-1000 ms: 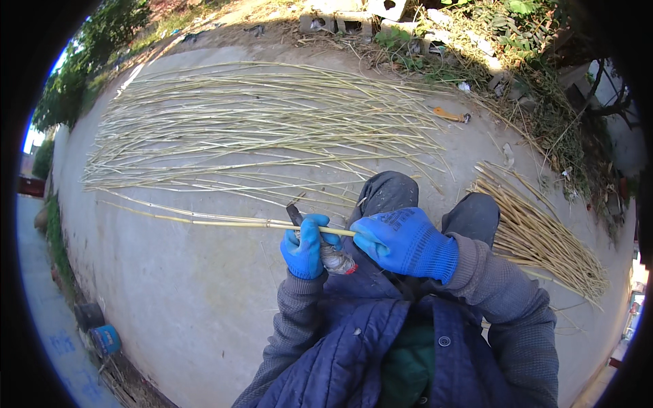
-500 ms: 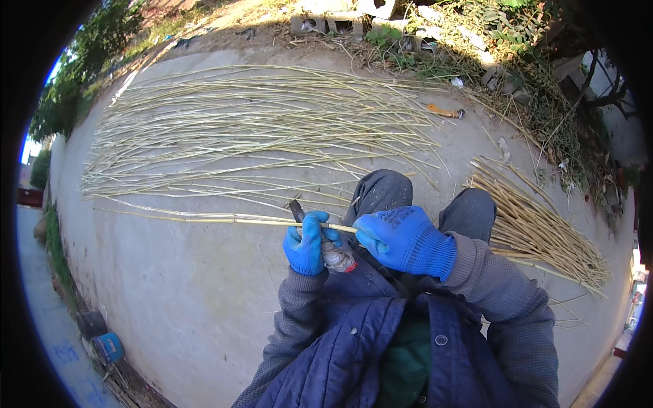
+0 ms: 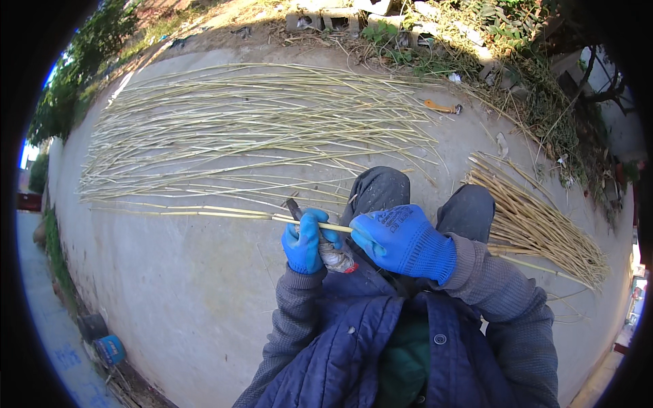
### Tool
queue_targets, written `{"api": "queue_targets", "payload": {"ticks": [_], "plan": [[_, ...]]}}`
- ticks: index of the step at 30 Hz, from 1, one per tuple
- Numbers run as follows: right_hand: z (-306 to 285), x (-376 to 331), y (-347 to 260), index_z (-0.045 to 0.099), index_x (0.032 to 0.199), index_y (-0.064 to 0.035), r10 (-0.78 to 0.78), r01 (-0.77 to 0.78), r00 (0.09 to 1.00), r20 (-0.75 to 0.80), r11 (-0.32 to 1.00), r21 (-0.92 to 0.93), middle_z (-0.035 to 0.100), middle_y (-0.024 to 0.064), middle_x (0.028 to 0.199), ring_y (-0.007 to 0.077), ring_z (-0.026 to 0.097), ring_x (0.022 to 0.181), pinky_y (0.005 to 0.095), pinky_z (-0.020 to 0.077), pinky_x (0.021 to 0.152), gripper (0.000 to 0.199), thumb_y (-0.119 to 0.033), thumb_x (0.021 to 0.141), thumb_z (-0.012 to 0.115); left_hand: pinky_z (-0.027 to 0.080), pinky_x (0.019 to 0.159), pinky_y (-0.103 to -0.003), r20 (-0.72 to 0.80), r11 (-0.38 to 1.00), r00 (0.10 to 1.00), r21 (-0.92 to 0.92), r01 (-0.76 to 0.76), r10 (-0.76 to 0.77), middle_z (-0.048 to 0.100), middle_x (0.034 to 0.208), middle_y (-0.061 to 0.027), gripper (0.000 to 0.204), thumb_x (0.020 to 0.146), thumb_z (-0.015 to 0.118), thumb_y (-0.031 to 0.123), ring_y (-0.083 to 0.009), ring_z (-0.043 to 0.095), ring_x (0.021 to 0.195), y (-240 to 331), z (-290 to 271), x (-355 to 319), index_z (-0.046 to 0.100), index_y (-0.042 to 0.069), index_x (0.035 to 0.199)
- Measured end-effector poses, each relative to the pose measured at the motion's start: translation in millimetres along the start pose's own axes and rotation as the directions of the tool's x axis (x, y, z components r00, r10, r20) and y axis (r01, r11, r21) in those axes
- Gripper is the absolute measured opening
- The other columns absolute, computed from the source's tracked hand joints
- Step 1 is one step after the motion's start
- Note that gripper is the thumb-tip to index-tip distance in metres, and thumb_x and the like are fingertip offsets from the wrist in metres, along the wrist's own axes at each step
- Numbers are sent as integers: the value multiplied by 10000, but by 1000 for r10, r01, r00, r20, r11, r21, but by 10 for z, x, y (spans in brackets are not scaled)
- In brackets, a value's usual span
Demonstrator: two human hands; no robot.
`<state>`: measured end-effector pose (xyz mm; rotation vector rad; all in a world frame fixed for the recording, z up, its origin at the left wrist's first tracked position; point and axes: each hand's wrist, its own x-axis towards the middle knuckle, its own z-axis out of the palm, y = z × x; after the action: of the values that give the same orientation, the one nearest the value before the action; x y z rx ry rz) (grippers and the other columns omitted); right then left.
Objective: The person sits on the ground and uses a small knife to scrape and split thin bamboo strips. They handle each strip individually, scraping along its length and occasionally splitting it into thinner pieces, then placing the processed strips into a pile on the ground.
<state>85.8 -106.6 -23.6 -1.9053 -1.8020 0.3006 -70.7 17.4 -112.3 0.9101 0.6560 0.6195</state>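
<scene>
Far left: one dark container (image 3: 92, 327), one blue container (image 3: 110, 349). One wide spread of pale canes (image 3: 265, 121), too many to count. Below spread, one cane (image 3: 333, 226), two strands leftward, reaching both hands. Left hand (image 3: 305, 243) wrapped round one dark-bladed tool (image 3: 335, 258), cane crossing fingers; right hand (image 3: 401, 239) grips cane end. Rightward, one orange-handled tool (image 3: 439, 106), one tan bundle (image 3: 544, 231).

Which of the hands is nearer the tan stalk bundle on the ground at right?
Right. The right hand is left of the tan stalk bundle, with the right knee between them in view; the left hand is farther left.
</scene>
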Motion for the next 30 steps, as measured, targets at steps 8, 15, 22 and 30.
{"api": "queue_targets", "payload": {"ticks": [8, 15, 22, 30], "plan": [[-38, -25, 5, 570, 863, -85, 116, -109, 993, 39, 985, -135, 644, 99, 743, 299, 669, 672, 438, 510, 569, 121, -200, 883, 602, 509, 486, -318, -90, 998, 994, 0, -55, 55, 634, 655, -114, 352, 1024, 531, 333, -204, 609, 527, -13, -9, 74, 597, -13, 1020], [31, -14, 12, 602, 907, -84, 43, -43, 999, 4, 998, -46, 650, 103, 737, 307, 659, 639, 439, 506, 547, 129, -208, 881, 627, 528, 602, -280, 76, 981, 997, 189, -33, 19, 680, 772, -79, 284, 1017, 538, 233, -145, 637, 641, -145, 109, 46, 658, -24, 1009], [-19, -79, 83, 656, 970, -95, 90, -92, 996, -18, 986, -137, 658, 100, 724, 292, 657, 608, 400, 521, 526, 141, -204, 883, 672, 538, 541, -317, 45, 997, 999, -73, 30, -26, 652, 685, -110, 287, 1030, 514, 252, -191, 624, 567, -194, 56, 145, 611, -18, 1043], [-101, -176, 152, 606, 896, -96, 131, -139, 989, -64, 981, -138, 640, 94, 669, 290, 649, 584, 420, 495, 512, 147, -235, 903, 650, 494, 488, -301, -136, 997, 990, -69, -44, 34, 607, 644, -84, 317, 1026, 510, 290, -178, 584, 521, -38, 229, 203, 607, -13, 1034]]}}
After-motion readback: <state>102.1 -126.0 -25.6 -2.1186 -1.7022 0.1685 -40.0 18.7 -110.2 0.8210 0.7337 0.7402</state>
